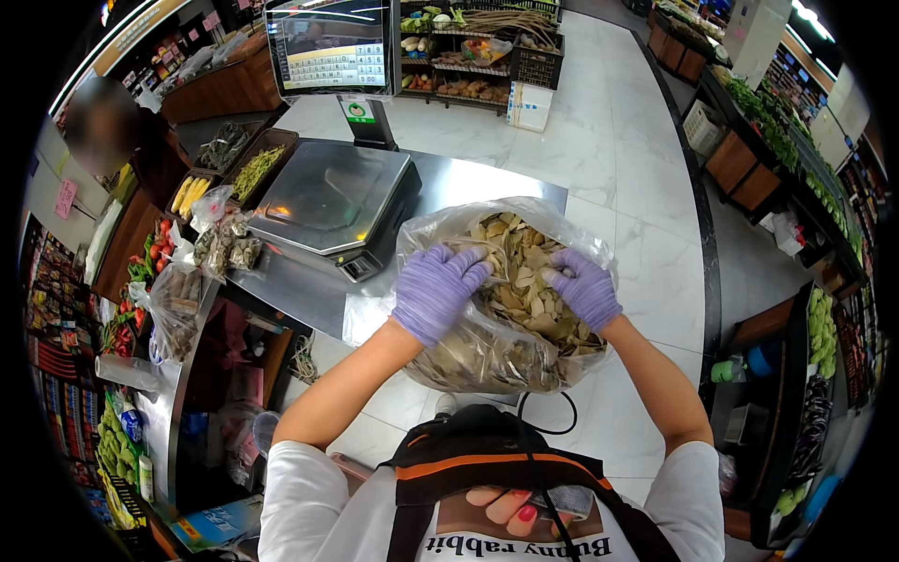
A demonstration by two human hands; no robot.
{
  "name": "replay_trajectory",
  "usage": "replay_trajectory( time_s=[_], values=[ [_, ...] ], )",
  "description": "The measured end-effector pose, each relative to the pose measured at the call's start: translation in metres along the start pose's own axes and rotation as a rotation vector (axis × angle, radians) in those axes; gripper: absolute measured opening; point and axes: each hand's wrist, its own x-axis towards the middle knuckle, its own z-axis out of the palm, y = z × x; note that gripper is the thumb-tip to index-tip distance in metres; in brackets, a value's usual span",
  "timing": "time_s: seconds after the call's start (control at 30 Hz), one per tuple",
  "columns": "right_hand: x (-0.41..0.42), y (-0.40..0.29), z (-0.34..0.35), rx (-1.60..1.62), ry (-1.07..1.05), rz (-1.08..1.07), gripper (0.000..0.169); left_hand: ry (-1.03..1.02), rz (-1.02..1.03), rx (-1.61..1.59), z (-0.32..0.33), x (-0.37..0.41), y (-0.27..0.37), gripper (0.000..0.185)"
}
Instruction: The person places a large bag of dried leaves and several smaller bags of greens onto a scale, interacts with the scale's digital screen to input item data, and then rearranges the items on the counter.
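Note:
A large clear plastic bag [484,351] full of dried leaves [523,281], which look like bay leaves, stands open in front of me at the edge of the steel counter [484,179]. My left hand [437,291], in a purple knit glove, lies over the bag's left side, its fingers curled on a fold of clear plastic at the leaves. On the right, my right hand [584,289], gloved alike, reaches over the bag's rim with its fingertips among the leaves. Whether those fingertips grip any leaves is unclear.
A weighing scale [333,190] with a display screen [330,53] is left of the bag. Small bagged goods [228,242], yellow corn [189,194] and a crate of green produce [260,172] line the left. A person [151,151] stands beyond them. Vegetable racks [456,56] stand ahead.

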Motion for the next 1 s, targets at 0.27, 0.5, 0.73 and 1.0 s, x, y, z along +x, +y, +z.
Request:
replay_trajectory(
  time_s=[0.27, 0.5, 0.73, 1.0],
  values=[
    [-0.019, -0.054, -0.008, 0.274, 0.197, -0.35, 0.018, -0.127, 0.026, 0.076, 0.002, 0.002, 0.007, 0.033],
    [-0.009, -0.074, 0.021, 0.012, 0.203, -0.727, 0.014, -0.172, 0.038, 0.037, -0.004, 0.009, 0.01, 0.03],
    [0.007, -0.055, 0.024, -0.259, 0.162, -0.769, 0.02, -0.087, 0.046, 0.005, -0.001, -0.001, 0.006, 0.03],
    [-0.001, -0.071, 0.02, -0.664, 0.131, -0.846, 0.018, -0.139, -0.008, 0.001, -0.008, -0.001, 0.006, 0.031]
  ],
)
